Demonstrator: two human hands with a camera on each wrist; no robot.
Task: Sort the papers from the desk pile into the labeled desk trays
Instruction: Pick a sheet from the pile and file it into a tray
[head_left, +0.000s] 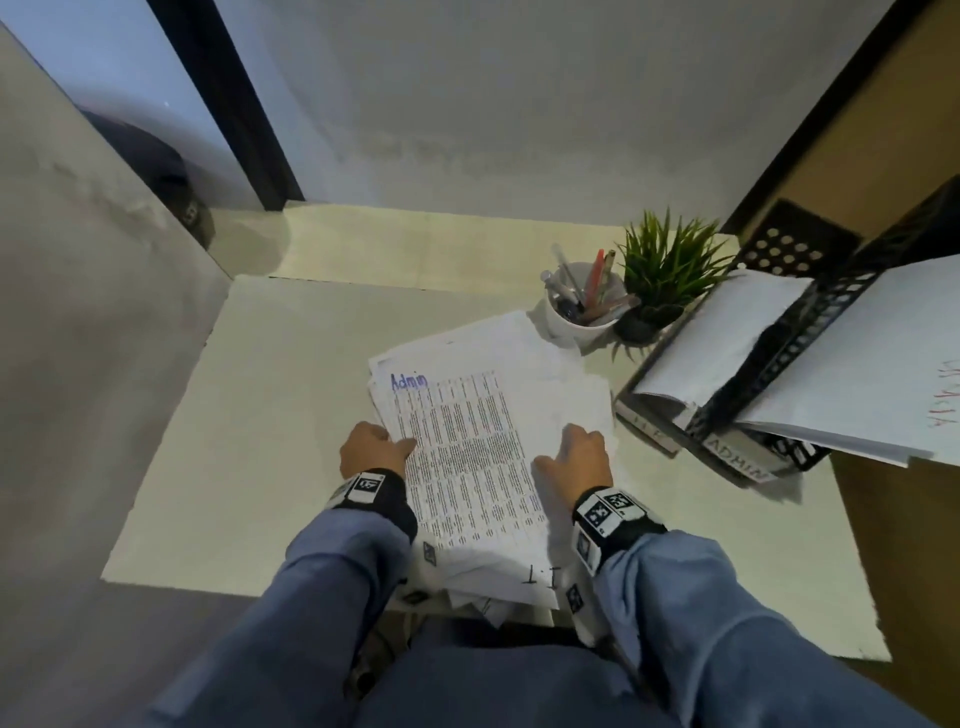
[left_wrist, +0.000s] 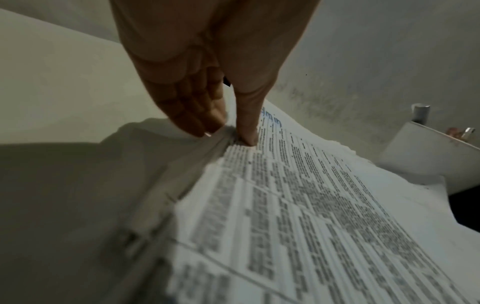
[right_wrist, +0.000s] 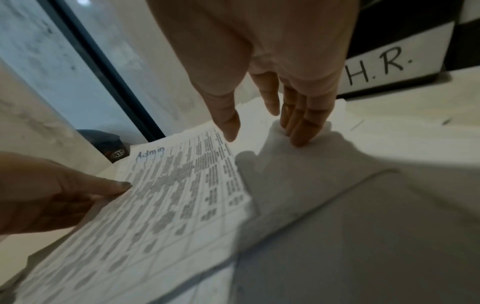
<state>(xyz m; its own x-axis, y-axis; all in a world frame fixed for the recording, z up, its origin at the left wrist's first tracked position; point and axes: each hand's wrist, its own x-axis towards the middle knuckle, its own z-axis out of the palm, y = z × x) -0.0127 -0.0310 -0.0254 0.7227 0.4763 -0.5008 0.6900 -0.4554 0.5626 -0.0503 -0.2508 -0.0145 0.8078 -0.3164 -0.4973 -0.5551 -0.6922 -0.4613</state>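
A printed sheet headed "Admin" (head_left: 467, 457) in blue ink lies on top of the loose paper pile (head_left: 566, 395) mid-desk. My left hand (head_left: 371, 447) pinches the sheet's left edge, thumb (left_wrist: 248, 135) on top and fingers beneath it. My right hand (head_left: 582, 452) rests with straight fingers (right_wrist: 301, 131) on the white papers just right of the sheet (right_wrist: 168, 195). Black perforated trays stand at the right: one labelled H.R. (right_wrist: 381, 67) and one labelled ADMIN (head_left: 737, 457), each holding white paper.
A white cup of pens (head_left: 582, 306) and a small potted plant (head_left: 665, 270) stand behind the pile, next to the trays. A sheet marked "I.T" (head_left: 540, 574) sticks out at the pile's near end, over the desk edge. Pale desk surface (head_left: 260, 441) stretches left.
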